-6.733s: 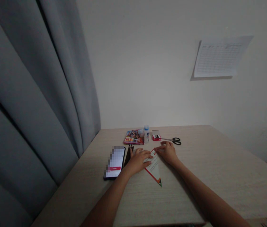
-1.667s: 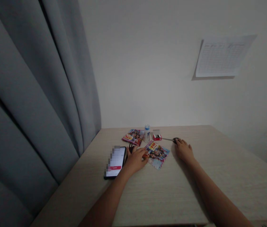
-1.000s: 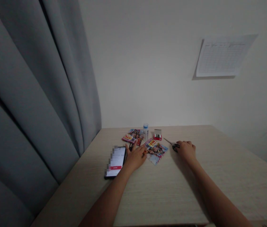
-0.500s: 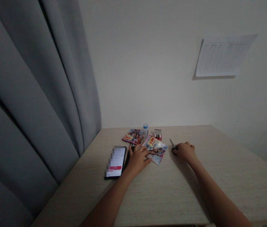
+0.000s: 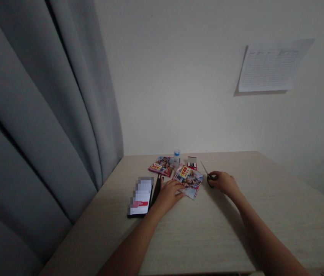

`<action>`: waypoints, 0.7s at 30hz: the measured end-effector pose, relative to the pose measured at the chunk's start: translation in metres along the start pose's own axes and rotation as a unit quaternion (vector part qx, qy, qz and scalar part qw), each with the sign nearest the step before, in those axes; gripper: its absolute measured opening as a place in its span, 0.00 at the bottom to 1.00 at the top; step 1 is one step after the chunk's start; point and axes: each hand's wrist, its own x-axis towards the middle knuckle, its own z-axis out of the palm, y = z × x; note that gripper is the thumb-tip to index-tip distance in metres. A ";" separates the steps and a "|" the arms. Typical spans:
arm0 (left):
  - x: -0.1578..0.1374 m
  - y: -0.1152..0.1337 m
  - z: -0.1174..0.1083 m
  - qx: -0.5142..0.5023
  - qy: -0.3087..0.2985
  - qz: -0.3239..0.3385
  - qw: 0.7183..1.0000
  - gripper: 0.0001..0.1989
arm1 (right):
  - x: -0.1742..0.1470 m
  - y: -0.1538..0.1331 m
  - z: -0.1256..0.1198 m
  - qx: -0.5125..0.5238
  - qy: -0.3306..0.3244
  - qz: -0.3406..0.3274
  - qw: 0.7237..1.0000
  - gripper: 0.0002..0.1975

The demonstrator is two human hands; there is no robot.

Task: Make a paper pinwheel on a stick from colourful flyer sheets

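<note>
While my left hand [image 5: 168, 194] lies loosely spread on a printed leaflet [image 5: 190, 181], my right hand [image 5: 225, 182] grips scissors [image 5: 208, 176] beside it; a phone [image 5: 142, 194] lies nearby.

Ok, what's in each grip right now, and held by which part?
Right grip: the scissors, held by the black handles. Left grip: nothing visibly grasped; its fingers rest on the nearer leaflet.

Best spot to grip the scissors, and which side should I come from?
I'd take the scissors by the black handles, coming from the near right, where the right hand holds them. The slim blades point away and left, so that approach should keep fingers behind the tips.
</note>
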 end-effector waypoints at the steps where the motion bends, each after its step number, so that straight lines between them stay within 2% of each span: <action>1: 0.000 0.001 -0.001 -0.001 0.001 0.002 1.000 0.14 | 0.001 0.001 0.002 0.025 -0.009 -0.002 1.000 0.19; 7: -0.001 0.012 0.000 0.028 0.033 -0.024 0.999 0.10 | 0.004 0.007 0.007 0.190 -0.050 -0.016 0.980 0.18; 12: -0.002 0.019 0.005 0.058 0.066 -0.037 0.995 0.09 | 0.002 0.007 0.002 0.326 -0.104 -0.033 0.939 0.19; 14: -0.002 0.022 0.006 0.074 0.075 -0.039 0.994 0.09 | 0.000 0.005 -0.003 0.350 -0.124 -0.039 0.928 0.20; 17: -0.001 0.025 0.009 0.091 0.089 -0.046 0.991 0.09 | -0.005 0.002 -0.015 0.336 -0.152 -0.051 0.928 0.25; 21: 0.000 0.027 0.013 0.112 0.099 -0.056 0.987 0.12 | -0.015 0.001 -0.029 0.333 -0.223 -0.066 0.914 0.27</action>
